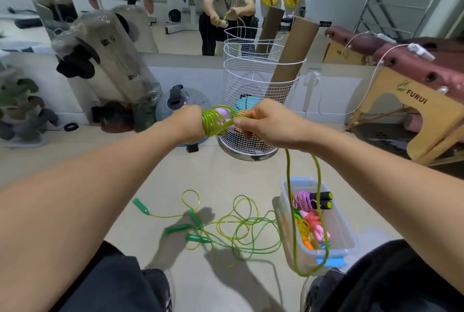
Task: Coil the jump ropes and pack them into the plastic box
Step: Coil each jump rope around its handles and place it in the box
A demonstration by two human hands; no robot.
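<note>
Head view: left hand (191, 124) fingers clench the handles with green rope (216, 120) coiled around them; right hand (263, 123) fingers pinch the rope, feeding slack that hangs over the plastic box (346, 233).

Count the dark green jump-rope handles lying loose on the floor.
4, all left of the plastic box: one far left, one in the middle, one lower left, one nearest the feet. The tangled cord might hide more.
</note>
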